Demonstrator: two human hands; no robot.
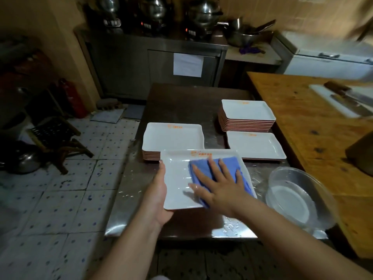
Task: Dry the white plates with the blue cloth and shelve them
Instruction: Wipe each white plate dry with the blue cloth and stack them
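My left hand (161, 190) grips white plate (177, 178) at left edge; right hand (220, 184) flat, fingers spread, pressing blue cloth (203, 168) on right half; undried part lies leftward.

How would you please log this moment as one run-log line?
step: drying | left hand: holds white plate | right hand: presses blue cloth flat

Orange printed logos mark the white plates (177, 174), too blurred to be read.
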